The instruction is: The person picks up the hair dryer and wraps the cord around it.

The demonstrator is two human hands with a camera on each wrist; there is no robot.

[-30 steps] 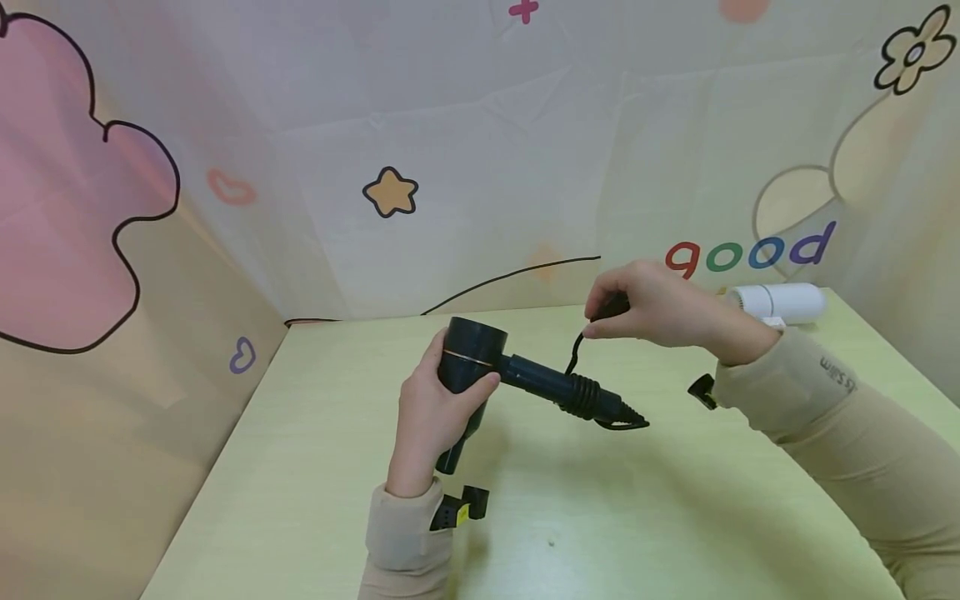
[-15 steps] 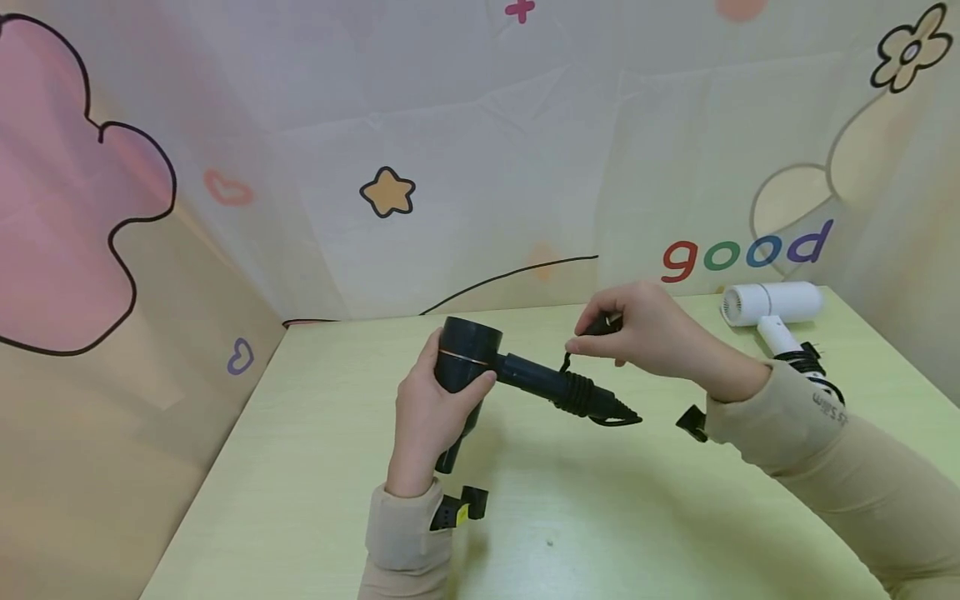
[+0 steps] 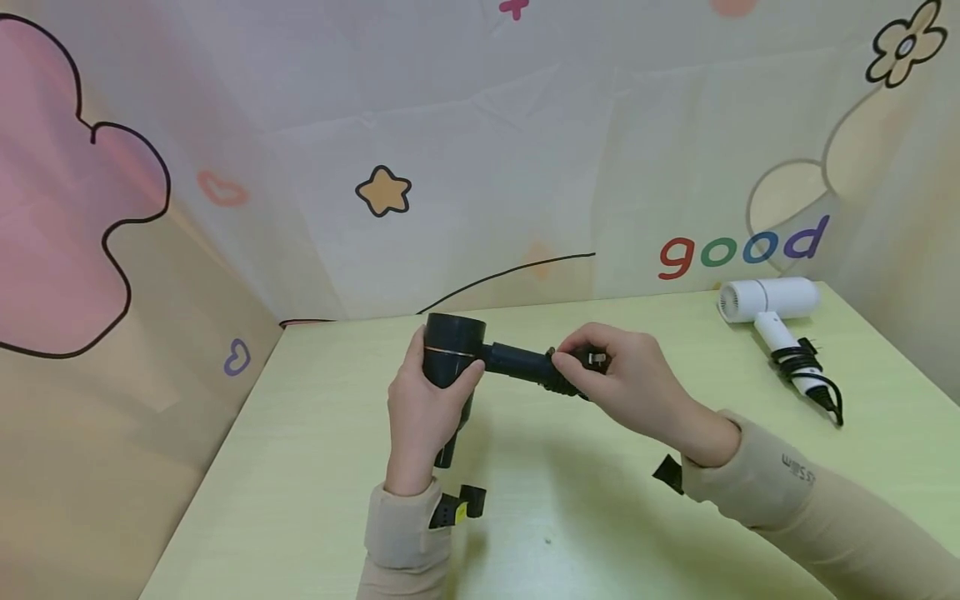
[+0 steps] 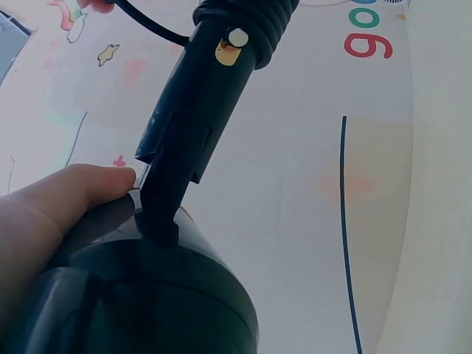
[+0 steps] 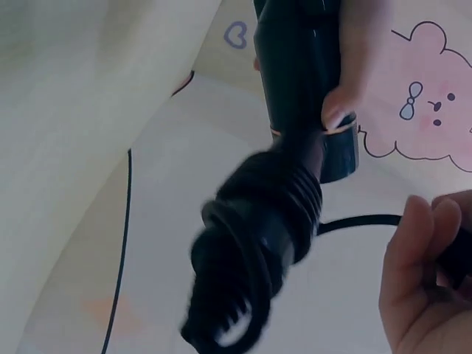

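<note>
In the head view my left hand [image 3: 426,408] grips the barrel of a dark hair dryer [image 3: 454,343], held above the table with its handle pointing right. Black cord [image 5: 284,188] is wound in several turns round the handle, as the right wrist view shows. My right hand [image 3: 633,379] pinches the plug [image 3: 597,359] at the cord's free end, in front of the wound handle. A short stretch of cord [image 5: 361,220] runs from the coils to those fingers. The left wrist view shows the handle's hinge [image 4: 177,155] beside my left thumb. The right hand hides the handle's tip in the head view.
A white hair dryer [image 3: 772,302] lies at the table's back right, black cord [image 3: 797,362] wrapped round its handle. The pale green table [image 3: 315,500] meets a printed cloth backdrop [image 3: 480,183] at the back and left.
My right hand has come down with the plug, from above the handle to in front of it. The dark hair dryer has shifted slightly left. The white hair dryer has come into full view.
</note>
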